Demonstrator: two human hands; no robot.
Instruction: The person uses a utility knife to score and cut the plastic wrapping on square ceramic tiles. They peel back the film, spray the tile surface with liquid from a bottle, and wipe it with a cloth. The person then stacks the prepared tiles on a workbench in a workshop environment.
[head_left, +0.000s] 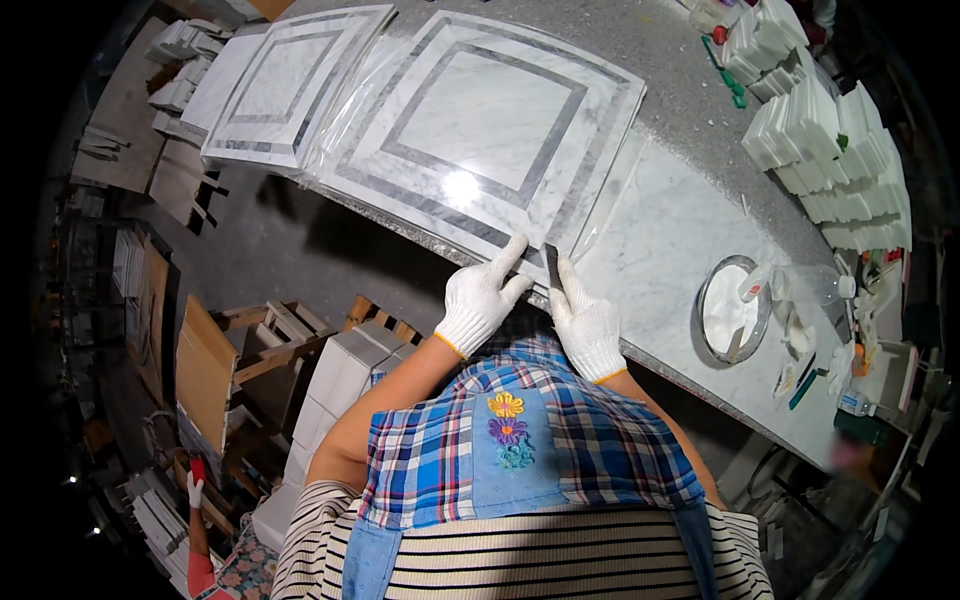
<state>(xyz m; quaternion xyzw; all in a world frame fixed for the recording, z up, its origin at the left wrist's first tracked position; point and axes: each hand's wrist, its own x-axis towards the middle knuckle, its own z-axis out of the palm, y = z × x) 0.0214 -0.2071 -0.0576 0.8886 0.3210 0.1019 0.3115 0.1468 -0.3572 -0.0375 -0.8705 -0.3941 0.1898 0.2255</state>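
A square white marble panel (480, 110) with grey inlaid bands lies flat on the workbench before me. My left hand (474, 303), in a white knit glove, rests at its near edge. Its index finger and thumb are stretched apart, the fingertip touching the panel by the near corner; the other fingers are partly hidden. Also gloved, my right hand (588, 326) grips a dark, narrow, flat strip (552, 268) that points away from me at that same corner. I cannot tell whether the strip is a blade or a piece of stone.
Another inlaid panel (275, 90) lies to the left. On the right stand a metal bowl (706, 325) of white paste, a clear plastic bottle (815, 284) and stacked white pieces (815, 130). Cartons (340, 375) are at lower left. Another person's gloved hand (195, 490) shows farther off.
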